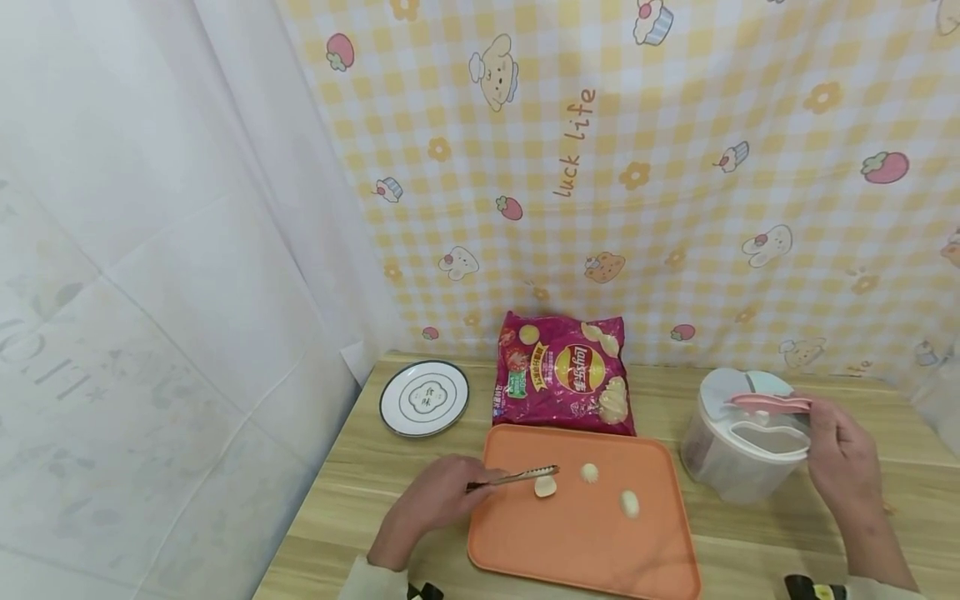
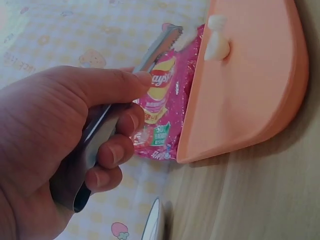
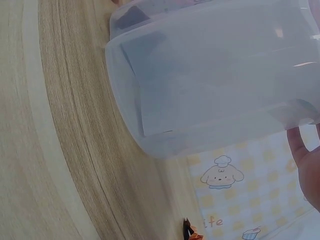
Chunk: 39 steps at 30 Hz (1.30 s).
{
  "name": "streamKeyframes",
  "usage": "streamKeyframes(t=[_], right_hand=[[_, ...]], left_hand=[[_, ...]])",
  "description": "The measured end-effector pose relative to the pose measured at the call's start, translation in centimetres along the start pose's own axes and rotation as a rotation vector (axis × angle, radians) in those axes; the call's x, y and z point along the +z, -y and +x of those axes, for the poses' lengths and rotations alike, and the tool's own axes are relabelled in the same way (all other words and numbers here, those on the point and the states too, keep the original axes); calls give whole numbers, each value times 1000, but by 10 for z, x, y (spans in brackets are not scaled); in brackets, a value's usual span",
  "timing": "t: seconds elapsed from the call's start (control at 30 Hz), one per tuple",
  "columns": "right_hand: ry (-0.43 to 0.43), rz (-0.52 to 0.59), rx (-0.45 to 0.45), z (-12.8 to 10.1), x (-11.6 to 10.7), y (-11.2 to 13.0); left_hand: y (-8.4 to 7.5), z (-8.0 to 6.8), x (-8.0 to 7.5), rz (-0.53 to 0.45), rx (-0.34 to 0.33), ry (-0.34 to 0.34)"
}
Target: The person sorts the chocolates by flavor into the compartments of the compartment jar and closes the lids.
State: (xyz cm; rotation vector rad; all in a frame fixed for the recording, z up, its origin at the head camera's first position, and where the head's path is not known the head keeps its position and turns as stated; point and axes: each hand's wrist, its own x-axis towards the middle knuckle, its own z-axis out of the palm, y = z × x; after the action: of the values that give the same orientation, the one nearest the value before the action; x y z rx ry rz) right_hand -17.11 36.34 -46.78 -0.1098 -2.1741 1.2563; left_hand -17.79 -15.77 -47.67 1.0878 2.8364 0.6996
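Tongs over the tray, tub at the right.

I see my left hand (image 1: 427,508) gripping metal serrated tongs (image 1: 513,477), tips touching one of three pale chips (image 1: 545,487) on the orange plastic tray (image 1: 600,558) at the desk's front edge. My right hand (image 1: 840,458) pinches the pink lid (image 1: 772,402) of one translucent plastic tub (image 1: 738,454). One magenta crisp bag (image 1: 564,372) and one white plate (image 1: 423,398) lie behind.

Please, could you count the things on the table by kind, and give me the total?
Chips on the orange tray: 3
Orange tray: 1
Chip bag: 1
Plate: 1
Clear container: 1
Metal tongs, gripped by the left hand: 1
Total: 8
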Motion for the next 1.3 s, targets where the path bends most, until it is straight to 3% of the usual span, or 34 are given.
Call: streamKeyframes(t=[0.27,0.97,1.13,1.3], right_hand=[[-2,-19,19,0,0,2],[-9,-8,4,-1,0,0],[-13,1,-13,-1,2,2],[-23,14,-25,0,3,2]], left_hand=[[0,-1,-1,73,-26,35],[5,-2,0,30,-87,91],[8,-3,3,51,-78,133],[10,-2,5,39,-59,122]])
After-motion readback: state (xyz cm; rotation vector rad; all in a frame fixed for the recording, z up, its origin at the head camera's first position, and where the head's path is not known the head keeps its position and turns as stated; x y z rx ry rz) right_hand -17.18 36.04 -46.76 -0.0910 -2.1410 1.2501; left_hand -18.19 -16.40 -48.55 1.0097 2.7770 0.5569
